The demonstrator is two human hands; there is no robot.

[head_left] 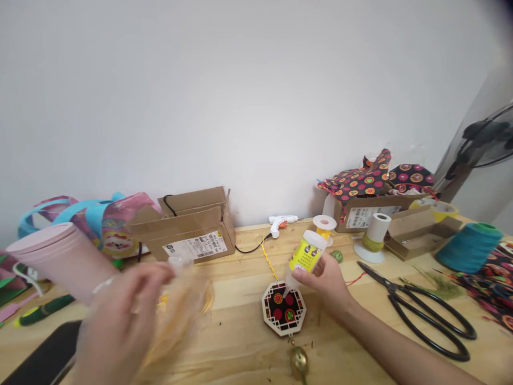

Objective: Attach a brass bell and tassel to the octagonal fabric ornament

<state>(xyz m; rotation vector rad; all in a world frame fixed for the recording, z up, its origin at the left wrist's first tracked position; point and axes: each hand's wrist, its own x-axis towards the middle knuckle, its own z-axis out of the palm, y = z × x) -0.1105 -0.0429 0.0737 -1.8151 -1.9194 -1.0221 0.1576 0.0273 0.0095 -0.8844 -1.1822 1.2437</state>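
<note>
A glue bottle [305,255] with a yellow label is gripped in my right hand [326,275], tilted with its nozzle pointing down at an octagonal wooden-framed ornament [284,309]. The nozzle tip appears at or just above the ornament's dark patterned fabric; contact cannot be made out. A yellow cord [269,256] runs from the ornament's top, and a brass bell [298,359] hangs off its lower end. At left, my left hand [124,315] is smeared by motion, its fingers closed on a clear plastic bag [180,305] with something yellowish inside.
Behind stand an open cardboard box [196,227], a white glue gun [276,225] and a spool [324,223]. Black scissors [417,307] lie right, near a teal thread cone [468,248] and a box of patterned fabric [368,214]. A pink tumbler [64,256] and dark phone [44,355] are left.
</note>
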